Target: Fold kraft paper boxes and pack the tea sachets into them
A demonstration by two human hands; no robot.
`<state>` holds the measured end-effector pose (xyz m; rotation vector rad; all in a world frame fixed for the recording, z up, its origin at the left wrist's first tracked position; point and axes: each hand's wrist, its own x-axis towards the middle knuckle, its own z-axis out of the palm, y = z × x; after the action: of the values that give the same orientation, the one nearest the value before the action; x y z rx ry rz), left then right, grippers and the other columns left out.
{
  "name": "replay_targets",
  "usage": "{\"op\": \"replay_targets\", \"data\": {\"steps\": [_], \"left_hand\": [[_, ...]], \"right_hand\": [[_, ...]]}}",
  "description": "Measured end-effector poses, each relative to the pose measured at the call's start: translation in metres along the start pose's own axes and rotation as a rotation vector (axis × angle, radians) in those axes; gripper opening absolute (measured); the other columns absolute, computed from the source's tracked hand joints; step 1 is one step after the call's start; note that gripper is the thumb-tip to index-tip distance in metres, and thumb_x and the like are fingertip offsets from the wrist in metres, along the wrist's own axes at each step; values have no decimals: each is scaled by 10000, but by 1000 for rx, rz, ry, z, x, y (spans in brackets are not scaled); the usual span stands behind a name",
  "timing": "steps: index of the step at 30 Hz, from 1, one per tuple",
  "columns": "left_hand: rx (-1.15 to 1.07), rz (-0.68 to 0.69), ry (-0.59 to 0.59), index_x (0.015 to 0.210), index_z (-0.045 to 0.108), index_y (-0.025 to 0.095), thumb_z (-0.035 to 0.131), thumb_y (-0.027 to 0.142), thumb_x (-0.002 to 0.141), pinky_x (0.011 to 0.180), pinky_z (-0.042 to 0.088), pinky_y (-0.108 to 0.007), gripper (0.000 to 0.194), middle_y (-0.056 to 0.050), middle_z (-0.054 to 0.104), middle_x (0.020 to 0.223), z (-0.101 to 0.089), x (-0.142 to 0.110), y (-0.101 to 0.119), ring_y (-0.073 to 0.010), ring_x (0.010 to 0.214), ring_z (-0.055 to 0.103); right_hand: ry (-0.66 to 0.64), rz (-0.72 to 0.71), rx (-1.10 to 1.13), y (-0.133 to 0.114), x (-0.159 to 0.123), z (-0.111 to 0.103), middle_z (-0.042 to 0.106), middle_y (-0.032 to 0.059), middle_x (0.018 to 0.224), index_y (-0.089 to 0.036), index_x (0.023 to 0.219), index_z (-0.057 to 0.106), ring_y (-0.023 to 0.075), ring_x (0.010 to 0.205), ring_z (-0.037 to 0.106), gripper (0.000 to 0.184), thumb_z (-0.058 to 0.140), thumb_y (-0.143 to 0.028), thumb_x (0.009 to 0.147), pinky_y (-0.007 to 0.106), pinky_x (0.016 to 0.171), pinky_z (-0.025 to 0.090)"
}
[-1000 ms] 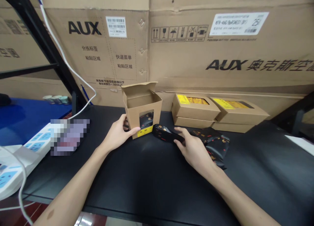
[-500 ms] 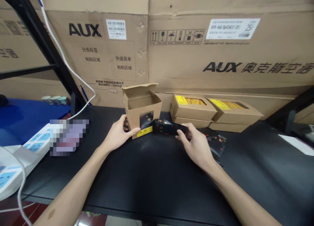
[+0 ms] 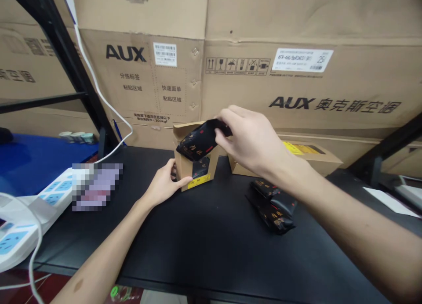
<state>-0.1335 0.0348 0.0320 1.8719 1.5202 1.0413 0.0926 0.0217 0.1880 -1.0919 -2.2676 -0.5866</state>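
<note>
My left hand (image 3: 168, 179) is closed on the lower left side of an upright brown cardboard box (image 3: 213, 168), whose top flap stands raised. Through its front window a black packet (image 3: 200, 167) shows inside, above a yellow label. Pinched in my right hand (image 3: 245, 135) is another black packet (image 3: 198, 141) with gold and red print, tilted over the box's opening. Whether its lower end dips inside the box I cannot tell. Several similar black packets (image 3: 275, 207) lie in a pile on the black table, below my right forearm.
Behind my right hand sit closed brown boxes (image 3: 325, 161) with yellow labels, partly hidden. A white power strip (image 3: 59, 190) and a blurred-out purple item (image 3: 100, 187) lie at left. Large AUX cartons (image 3: 237, 93) back the black table (image 3: 198, 238). A white sheet (image 3: 391, 201) lies at right.
My right hand has lifted a black packet from the table beside the box up to its opening. The packet pile has come into fuller view. My left hand keeps its hold.
</note>
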Motion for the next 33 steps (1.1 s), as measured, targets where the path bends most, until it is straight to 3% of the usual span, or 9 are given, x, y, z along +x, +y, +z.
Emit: {"op": "replay_targets", "data": {"steps": [4,8,13,21,28,31,33], "left_hand": [[-8,9,-3,1160,559,223,757,564,768,826,579,-403,555,-106,761,1110,0,0,-2,-275,957,730],[-31,11,-14,1171,554,216,751,544,782,853,572,-403,546,-113,757,1122,-1,0,-1,-270,979,725],[-34,0,-15,1141,560,219,760,548,771,848,574,-415,535,-115,752,1131,-1,0,-1,-270,956,726],[-28,-42,15,1170,552,191,755,608,756,833,576,-453,622,-151,749,1114,-1,1,-6,-291,901,726],[-48,-9,1,1185,574,209,773,560,763,862,586,-429,584,-136,763,1145,-3,1,-6,-286,981,740],[-47,4,0,1188,577,208,782,550,758,867,591,-441,586,-143,761,1164,-3,1,-5,-301,1018,739],[-48,8,2,1185,579,208,785,551,755,860,595,-441,588,-145,763,1159,-3,1,-5,-306,1016,742]], "right_hand": [[-52,14,-83,-15,28,-18,651,86,939,-144,946,631,203,860,618,141,505,-108,893,335,782,456],[-60,47,-156,-19,35,-27,644,85,924,-137,941,638,216,850,636,150,522,-89,860,335,745,462],[-67,-74,-33,-10,34,-14,642,68,804,-170,843,653,233,866,657,63,593,-150,842,341,762,491],[-235,-60,-11,-15,59,14,662,76,760,-135,945,688,238,813,688,139,621,-117,825,353,757,532],[-394,-50,-63,-15,84,3,651,62,705,-139,792,703,249,811,705,53,684,-90,785,365,754,539],[-504,18,-105,-30,83,-2,689,92,760,-120,821,709,261,817,714,101,679,-37,771,359,737,538],[-506,65,-104,-39,78,1,725,134,858,-88,932,709,268,842,718,176,668,-21,774,350,727,540]]}}
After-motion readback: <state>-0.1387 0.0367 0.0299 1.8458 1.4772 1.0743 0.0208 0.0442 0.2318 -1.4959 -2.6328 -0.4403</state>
